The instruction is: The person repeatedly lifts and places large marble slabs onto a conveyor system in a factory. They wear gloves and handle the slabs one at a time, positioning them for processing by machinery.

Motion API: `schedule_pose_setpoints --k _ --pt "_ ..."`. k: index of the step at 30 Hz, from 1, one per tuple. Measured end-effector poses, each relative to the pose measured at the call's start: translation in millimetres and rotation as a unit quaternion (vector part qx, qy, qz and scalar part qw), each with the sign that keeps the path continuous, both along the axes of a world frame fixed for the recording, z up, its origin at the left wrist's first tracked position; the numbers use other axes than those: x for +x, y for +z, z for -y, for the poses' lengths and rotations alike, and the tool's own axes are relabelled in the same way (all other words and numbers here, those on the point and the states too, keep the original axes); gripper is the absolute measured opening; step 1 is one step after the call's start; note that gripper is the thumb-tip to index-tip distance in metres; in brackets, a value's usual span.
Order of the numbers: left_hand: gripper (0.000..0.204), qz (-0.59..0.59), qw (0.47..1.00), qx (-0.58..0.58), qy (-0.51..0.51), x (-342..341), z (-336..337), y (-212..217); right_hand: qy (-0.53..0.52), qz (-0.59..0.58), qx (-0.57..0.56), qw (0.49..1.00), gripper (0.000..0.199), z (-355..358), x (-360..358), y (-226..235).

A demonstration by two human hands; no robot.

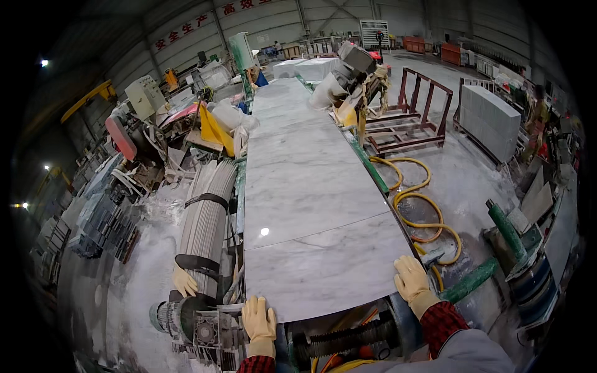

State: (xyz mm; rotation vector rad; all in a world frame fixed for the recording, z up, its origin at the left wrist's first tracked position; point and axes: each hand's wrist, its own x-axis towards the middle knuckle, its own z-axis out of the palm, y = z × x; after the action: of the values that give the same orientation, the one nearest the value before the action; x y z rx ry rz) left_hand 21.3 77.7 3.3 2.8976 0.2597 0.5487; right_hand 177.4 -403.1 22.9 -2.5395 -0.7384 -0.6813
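The near slab [329, 270], glossy grey-white stone, lies at six o'clock, meeting the far slab [305, 174] toward twelve along a thin seam. At half past six the left hand [259, 324], gloved, rests on the near left corner, fingers almost straight and closed on nothing. At four o'clock the right hand [413, 285], also gloved, lies over the right edge with fingers slightly bent; whether its thumb hooks underneath, I cannot tell. An uneven push could skew the stone and chip it at the seam, and fingertips might be pinched there or caught by the ribbed shaft [354, 336] below if it turns. Counted: two hands, at least two slabs, one shaft, one motor [169, 318] at half past seven, one bundle of strips [205, 227] at eight with two dark straps [208, 199], and one loose-looking glove [185, 281] beside the motor.
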Motion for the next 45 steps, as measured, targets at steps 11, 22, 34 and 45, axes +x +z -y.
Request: schedule_pose_setpoints --k 11,22,34,45 --pt "0.047 0.014 1.0 0.007 0.008 -4 0 -9 -0.012 -0.007 -0.022 1.0 0.036 0 -1 0" --pt "0.048 0.024 0.999 0.035 0.02 -10 -1 -18 -0.019 -0.026 -0.012 0.999 0.037 4 -5 -7" --pt "0.052 -0.003 0.999 0.013 0.031 -14 -3 -24 -0.016 -0.026 -0.013 0.999 0.036 2 -10 1" --pt "0.049 -0.014 0.999 0.014 0.034 -19 -1 -23 -0.01 -0.018 -0.005 1.0 0.035 2 -14 4"
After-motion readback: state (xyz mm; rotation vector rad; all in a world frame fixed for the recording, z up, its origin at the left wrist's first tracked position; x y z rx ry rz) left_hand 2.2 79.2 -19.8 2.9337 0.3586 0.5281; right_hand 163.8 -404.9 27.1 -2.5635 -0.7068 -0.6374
